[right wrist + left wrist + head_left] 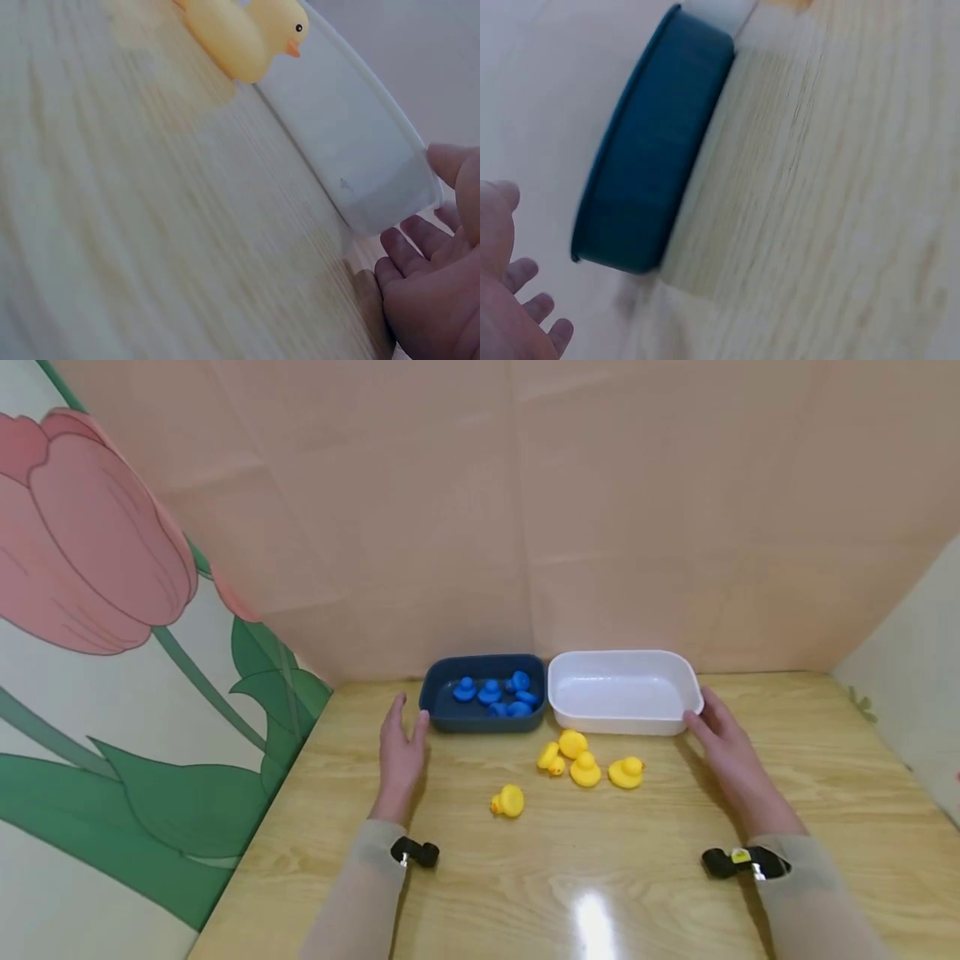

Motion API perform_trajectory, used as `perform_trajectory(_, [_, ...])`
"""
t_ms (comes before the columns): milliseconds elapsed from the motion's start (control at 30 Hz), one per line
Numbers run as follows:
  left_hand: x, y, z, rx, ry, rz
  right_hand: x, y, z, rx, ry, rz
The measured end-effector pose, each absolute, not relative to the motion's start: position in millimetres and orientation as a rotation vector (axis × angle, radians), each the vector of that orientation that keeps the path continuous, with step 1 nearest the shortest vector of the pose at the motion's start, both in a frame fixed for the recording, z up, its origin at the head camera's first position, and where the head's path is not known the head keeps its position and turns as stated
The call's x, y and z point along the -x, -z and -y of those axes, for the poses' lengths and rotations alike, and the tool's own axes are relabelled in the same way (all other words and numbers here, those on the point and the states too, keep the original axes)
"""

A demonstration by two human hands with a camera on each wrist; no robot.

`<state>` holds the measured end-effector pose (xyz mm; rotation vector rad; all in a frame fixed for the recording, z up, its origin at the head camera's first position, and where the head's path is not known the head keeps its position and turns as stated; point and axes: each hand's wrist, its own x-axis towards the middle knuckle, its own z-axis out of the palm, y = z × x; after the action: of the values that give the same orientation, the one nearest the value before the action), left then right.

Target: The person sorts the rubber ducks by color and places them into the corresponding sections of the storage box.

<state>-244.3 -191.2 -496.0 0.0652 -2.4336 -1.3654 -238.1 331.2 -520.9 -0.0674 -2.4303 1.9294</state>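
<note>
My right hand is at the right end of a white tray. In the right wrist view its thumb meets the rim corner, with the fingers spread loosely beside the end wall. To the left, my left hand stands with thumb and fingers apart, holding nothing, just off the left end of a dark blue tray. Several blue rubber ducks lie inside that tray. Several yellow rubber ducks are on the table in front of the trays, one duck lying nearer and tipped over.
Both trays stand side by side at the back of a wood-grain table, against a pinkish-beige sheet. A wall with a painted tulip rises on the left, and a pale wall borders the right side.
</note>
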Motion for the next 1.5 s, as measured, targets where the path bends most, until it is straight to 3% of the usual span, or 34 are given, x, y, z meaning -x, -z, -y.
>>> perform_trajectory(333, [214.0, 476.3, 168.2, 0.275, 1.253, 2.558, 236.8, 514.9, -331.3, 0.092, -1.900, 2.462])
perform_trajectory(667, [187.2, 467.8, 149.7, 0.444, 1.178, 2.770, 236.9, 516.2, -332.7, 0.094, -1.846, 2.487])
perform_trajectory(900, [169.2, 474.9, 138.3, 0.624, 1.113, 2.874, 235.2, 513.9, -333.5, 0.130, -1.850, 2.506])
perform_trajectory(1500, [152.6, 496.1, 122.1, 0.631, 0.986, 3.014, 238.8, 518.5, -332.5, 0.111, -1.829, 2.524])
